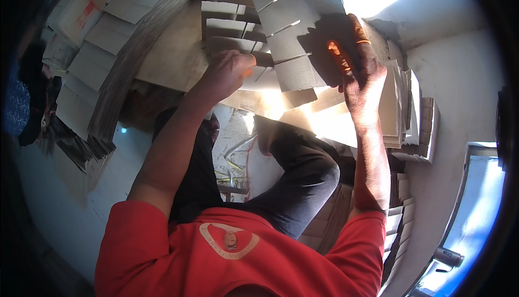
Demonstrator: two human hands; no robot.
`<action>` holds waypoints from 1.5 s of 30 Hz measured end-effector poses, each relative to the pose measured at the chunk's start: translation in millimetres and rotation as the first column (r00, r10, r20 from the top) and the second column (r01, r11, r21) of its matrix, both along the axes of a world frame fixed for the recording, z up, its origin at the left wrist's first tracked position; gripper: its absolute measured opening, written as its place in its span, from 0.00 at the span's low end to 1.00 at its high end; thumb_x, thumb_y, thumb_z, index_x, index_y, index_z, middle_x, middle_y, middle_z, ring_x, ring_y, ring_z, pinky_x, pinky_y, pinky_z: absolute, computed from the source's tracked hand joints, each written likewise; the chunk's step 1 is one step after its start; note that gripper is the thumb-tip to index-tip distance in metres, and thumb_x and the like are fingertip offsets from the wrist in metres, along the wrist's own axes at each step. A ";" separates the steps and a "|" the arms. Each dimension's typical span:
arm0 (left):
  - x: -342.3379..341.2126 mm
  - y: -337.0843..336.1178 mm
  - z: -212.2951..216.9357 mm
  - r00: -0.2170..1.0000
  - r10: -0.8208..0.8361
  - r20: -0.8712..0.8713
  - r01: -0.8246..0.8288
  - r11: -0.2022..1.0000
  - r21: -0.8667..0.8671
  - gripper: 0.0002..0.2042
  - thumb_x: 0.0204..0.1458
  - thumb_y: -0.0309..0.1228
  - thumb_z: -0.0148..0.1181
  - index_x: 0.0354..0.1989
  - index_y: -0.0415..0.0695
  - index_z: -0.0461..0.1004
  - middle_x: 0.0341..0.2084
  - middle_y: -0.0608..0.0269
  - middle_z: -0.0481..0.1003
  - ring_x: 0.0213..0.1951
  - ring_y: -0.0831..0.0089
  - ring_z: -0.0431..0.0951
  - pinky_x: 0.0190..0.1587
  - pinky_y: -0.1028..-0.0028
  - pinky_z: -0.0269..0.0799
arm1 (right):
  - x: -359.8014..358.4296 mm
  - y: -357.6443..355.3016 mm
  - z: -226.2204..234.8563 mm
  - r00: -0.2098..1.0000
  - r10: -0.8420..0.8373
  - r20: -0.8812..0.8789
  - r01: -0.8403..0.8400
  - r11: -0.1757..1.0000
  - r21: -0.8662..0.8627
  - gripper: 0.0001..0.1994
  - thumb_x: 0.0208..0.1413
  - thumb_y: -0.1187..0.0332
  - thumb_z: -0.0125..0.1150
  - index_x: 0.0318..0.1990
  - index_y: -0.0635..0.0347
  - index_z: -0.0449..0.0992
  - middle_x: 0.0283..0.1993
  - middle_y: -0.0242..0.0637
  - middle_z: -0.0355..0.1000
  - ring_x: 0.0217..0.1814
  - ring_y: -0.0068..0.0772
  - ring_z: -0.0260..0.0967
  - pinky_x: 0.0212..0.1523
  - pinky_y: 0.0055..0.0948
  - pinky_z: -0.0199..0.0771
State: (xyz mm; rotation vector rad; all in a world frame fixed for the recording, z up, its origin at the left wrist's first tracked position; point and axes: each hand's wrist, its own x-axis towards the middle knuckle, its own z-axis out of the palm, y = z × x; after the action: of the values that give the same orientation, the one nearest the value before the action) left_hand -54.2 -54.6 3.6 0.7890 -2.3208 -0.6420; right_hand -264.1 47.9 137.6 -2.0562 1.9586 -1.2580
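Note:
A slotted grey cardboard strip (294, 40) stands tilted at the top centre, with several cuts along its left side. My right hand (365, 75) grips its right edge, fingers along the board, and casts a shadow on it. Orange coverings show on some fingers of both hands. My left hand (230, 75) is closed in a pinch at the near left side of slotted cardboard dividers (230, 29); what lies between its fingers is hidden. The dividers lie partly behind the strip, on a wooden board (173, 59).
Long stacks of cardboard pieces (116, 43) stand at the left, beside a clear plastic-wrapped bundle (81, 13). More cardboard stacks (397, 107) rise at the right along a pale wall (446, 75). A blue door or window (473, 199) is at the lower right. My legs are below the board.

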 end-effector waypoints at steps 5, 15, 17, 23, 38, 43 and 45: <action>-0.7 -4.3 -5.0 0.998 -0.057 -0.006 0.057 0.998 -0.013 0.06 0.44 0.22 0.60 0.31 0.37 0.74 0.25 0.50 0.73 0.33 0.54 0.74 0.38 0.60 0.68 | 4.3 -16.5 -13.2 1.000 0.009 0.017 -0.009 1.000 0.004 0.28 0.54 0.77 0.59 0.63 0.51 0.64 0.41 0.37 0.77 0.19 0.12 0.64 0.13 0.16 0.63; -1.3 -6.0 -5.1 0.997 -0.062 -0.048 0.062 0.998 0.002 0.06 0.43 0.19 0.58 0.31 0.35 0.73 0.28 0.49 0.76 0.36 0.54 0.75 0.41 0.61 0.69 | 18.3 -21.1 -14.4 0.995 -0.004 -0.101 0.016 0.993 0.114 0.26 0.55 0.71 0.61 0.63 0.56 0.64 0.31 0.33 0.76 0.17 0.12 0.62 0.16 0.19 0.65; -1.8 -5.9 -7.3 0.996 -0.077 -0.041 0.078 0.997 0.012 0.07 0.42 0.17 0.57 0.31 0.34 0.73 0.29 0.49 0.76 0.36 0.53 0.75 0.42 0.61 0.69 | 19.2 -22.5 -20.5 0.994 0.031 -0.105 -0.016 0.990 0.137 0.26 0.56 0.72 0.60 0.63 0.58 0.63 0.32 0.34 0.76 0.19 0.12 0.63 0.20 0.18 0.67; -6.2 -6.2 -10.3 0.990 -0.044 -0.132 0.033 0.996 -0.085 0.02 0.40 0.20 0.56 0.21 0.39 0.69 0.18 0.48 0.71 0.28 0.51 0.74 0.33 0.57 0.68 | 32.5 -29.5 -34.4 0.993 0.106 -0.059 -0.081 0.943 0.324 0.27 0.56 0.77 0.56 0.64 0.61 0.59 0.39 0.46 0.77 0.31 0.17 0.67 0.35 0.20 0.71; -19.0 -2.7 1.2 0.999 -0.037 -0.023 0.035 0.997 -0.075 0.03 0.41 0.22 0.60 0.24 0.40 0.71 0.21 0.53 0.73 0.31 0.54 0.75 0.34 0.58 0.68 | 19.4 -36.3 -125.6 0.905 0.347 -0.248 -0.201 0.859 0.471 0.32 0.51 0.82 0.50 0.66 0.65 0.51 0.34 0.51 0.74 0.35 0.46 0.75 0.33 0.37 0.74; -8.7 0.2 1.1 0.996 0.036 0.076 -0.024 0.988 -0.150 0.07 0.40 0.26 0.64 0.24 0.42 0.71 0.21 0.59 0.74 0.31 0.61 0.75 0.37 0.62 0.67 | 29.4 -36.5 -82.2 0.933 0.292 -0.211 -0.164 0.866 0.472 0.30 0.52 0.62 0.64 0.61 0.65 0.63 0.27 0.48 0.75 0.27 0.41 0.75 0.31 0.31 0.75; -9.0 2.4 0.1 0.997 0.055 0.057 -0.040 0.972 -0.233 0.09 0.38 0.27 0.66 0.27 0.42 0.72 0.24 0.62 0.75 0.32 0.63 0.75 0.38 0.64 0.66 | 17.2 -45.8 -76.9 0.947 0.098 -0.306 -0.018 0.967 0.255 0.21 0.51 0.62 0.65 0.52 0.60 0.74 0.26 0.42 0.75 0.23 0.33 0.74 0.30 0.28 0.75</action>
State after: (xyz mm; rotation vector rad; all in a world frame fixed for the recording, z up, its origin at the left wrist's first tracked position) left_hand -63.2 -52.2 3.6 0.7625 -2.3720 -0.3211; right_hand -246.9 2.1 60.8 -2.2741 2.0305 -0.6567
